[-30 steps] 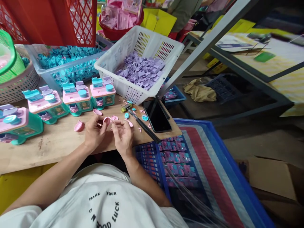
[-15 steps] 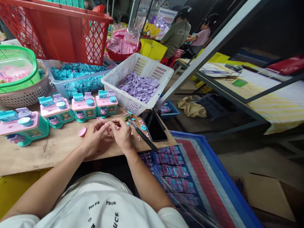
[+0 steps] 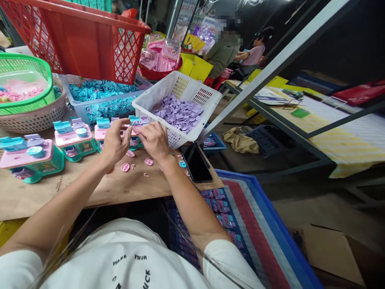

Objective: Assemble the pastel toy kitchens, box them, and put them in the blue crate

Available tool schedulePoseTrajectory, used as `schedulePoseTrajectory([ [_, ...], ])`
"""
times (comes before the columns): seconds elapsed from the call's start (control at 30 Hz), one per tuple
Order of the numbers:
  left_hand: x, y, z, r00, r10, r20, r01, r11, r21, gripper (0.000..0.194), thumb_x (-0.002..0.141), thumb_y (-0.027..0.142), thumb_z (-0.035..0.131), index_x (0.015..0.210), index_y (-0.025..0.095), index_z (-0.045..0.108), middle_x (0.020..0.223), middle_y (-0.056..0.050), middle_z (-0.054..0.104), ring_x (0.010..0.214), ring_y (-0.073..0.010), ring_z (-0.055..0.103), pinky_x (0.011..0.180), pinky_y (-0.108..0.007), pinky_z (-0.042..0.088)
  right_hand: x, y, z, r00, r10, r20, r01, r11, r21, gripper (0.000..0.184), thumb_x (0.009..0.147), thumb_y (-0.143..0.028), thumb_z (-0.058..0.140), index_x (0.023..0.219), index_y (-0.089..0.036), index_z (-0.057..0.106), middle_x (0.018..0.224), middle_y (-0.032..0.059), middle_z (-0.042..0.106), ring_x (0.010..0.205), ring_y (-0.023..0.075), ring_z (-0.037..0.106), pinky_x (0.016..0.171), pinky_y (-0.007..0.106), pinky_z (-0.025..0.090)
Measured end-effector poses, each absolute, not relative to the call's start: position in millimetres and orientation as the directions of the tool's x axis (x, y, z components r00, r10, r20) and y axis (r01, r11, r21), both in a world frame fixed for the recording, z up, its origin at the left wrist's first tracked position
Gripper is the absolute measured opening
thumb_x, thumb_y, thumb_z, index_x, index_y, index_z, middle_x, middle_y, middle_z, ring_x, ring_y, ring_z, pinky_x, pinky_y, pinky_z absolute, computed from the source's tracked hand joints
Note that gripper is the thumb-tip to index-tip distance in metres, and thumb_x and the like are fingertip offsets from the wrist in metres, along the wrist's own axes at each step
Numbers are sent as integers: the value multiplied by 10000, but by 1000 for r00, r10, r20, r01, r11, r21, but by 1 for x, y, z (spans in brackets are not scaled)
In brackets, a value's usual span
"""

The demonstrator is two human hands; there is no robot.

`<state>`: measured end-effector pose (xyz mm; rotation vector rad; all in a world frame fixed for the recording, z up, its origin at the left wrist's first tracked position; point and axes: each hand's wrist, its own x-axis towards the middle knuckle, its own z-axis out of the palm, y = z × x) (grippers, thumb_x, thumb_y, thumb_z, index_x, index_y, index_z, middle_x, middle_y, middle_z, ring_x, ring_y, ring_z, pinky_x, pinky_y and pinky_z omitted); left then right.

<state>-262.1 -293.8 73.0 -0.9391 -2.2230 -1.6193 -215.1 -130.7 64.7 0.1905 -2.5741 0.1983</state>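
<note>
Both my hands are raised over the wooden table (image 3: 87, 196), in front of the toys. My right hand (image 3: 155, 140) pinches a small pink plastic piece (image 3: 136, 130) between thumb and fingers. Close beside that piece, my left hand (image 3: 114, 142) has its thumb and forefinger apart; whether a fingertip touches the piece I cannot make out. Below them lie loose pink round parts (image 3: 125, 167) and tiny pink hook-shaped bits (image 3: 146, 175). A row of pink-and-teal toy kitchen units (image 3: 75, 140) stands at the left, and my hands partly hide those at its right end.
Behind the row are a bin of blue parts (image 3: 102, 106), a white basket of purple parts (image 3: 215, 96) and a large red basket (image 3: 81, 48). A phone (image 3: 196, 164) lies near the table's right edge. A slanted metal post (image 3: 255, 86) rises there. Other people sit farther back.
My hands have risen away from the tabletop toward the toy row and moved slightly apart. My left fingers have spread, while the pink piece stays in my right fingers.
</note>
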Motion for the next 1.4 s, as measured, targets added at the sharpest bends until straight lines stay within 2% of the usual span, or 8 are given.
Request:
schedulePoseTrajectory([
  [0.07, -281, -298, 76, -624, 459, 632, 781, 350, 517, 270, 964, 231, 487, 1144, 161, 676, 1175, -127, 696, 1031, -245, 633, 923, -427, 521, -234, -119, 72, -862, -178, 475, -212, 977, -17, 272, 1068, -277, 499, 1072, -227, 767, 1145, 86, 741, 1177, 279, 530, 981, 441, 352],
  [0.17, -301, -301, 77, -496, 669, 554, 860, 468, 204, 347, 905, 104, 441, 1088, 155, 732, 1124, -141, 686, 994, -276, 590, 915, -474, 483, -251, -106, 75, -861, -292, 416, -282, 955, 87, 294, 1058, -198, 489, 999, -213, 777, 1189, 99, 720, 1221, 290, 498, 1023, 487, 330],
  [0.37, -309, -292, 76, -480, 797, 367, 853, 522, -18, 406, 898, 89, 445, 1161, 138, 750, 1093, -174, 625, 1011, -305, 539, 827, -442, 446, -262, -95, 69, -811, -411, 415, -403, 908, 112, 295, 1060, -222, 464, 1134, -261, 747, 1200, 116, 685, 1274, 323, 478, 1055, 552, 354],
  [0.73, -305, -278, 75, -602, 751, 271, 790, 610, 62, 240, 920, 146, 508, 848, 165, 736, 953, -124, 627, 1107, -339, 510, 891, -464, 380, -270, -92, 70, -788, -499, 360, -509, 857, 74, 331, 1053, -177, 413, 1164, -236, 719, 1175, 79, 658, 1381, 344, 415, 1150, 665, 284],
  [0.97, -312, -269, 70, -548, 761, 345, 828, 552, 96, 252, 962, 277, 520, 789, 166, 664, 807, -87, 564, 1116, -337, 512, 952, -496, 362, -264, -90, 61, -815, -444, 372, -479, 878, -1, 354, 1047, -238, 427, 1316, -199, 654, 1291, 125, 609, 1396, 390, 397, 1153, 696, 255],
  [1.1, -298, -271, 77, -555, 737, 386, 814, 576, 73, 236, 969, 254, 487, 911, 170, 700, 965, -106, 596, 1140, -346, 522, 957, -517, 375, -230, -92, 64, -834, -338, 436, -393, 919, -37, 336, 1046, -287, 475, 1332, -222, 639, 1371, 128, 571, 1360, 370, 410, 1119, 625, 306],
  [1.2, -270, -291, 73, -573, 701, 424, 793, 605, 71, 265, 955, 196, 461, 1034, 187, 714, 1103, -128, 606, 1139, -338, 519, 931, -503, 396, -179, -88, 53, -867, -193, 460, -269, 958, -104, 254, 1035, -307, 538, 1214, -227, 699, 1249, 114, 629, 1227, 330, 492, 1031, 527, 375],
  [1.4, -206, -336, 38, -564, 724, 397, 826, 492, 276, 260, 960, 225, 481, 910, 179, 733, 943, -128, 664, 893, -264, 571, 790, -421, 467, -97, -81, 6, -927, -29, 374, -76, 991, -112, 97, 958, -260, 683, 1003, -212, 755, 989, 94, 711, 988, 274, 567, 834, 401, 390],
])
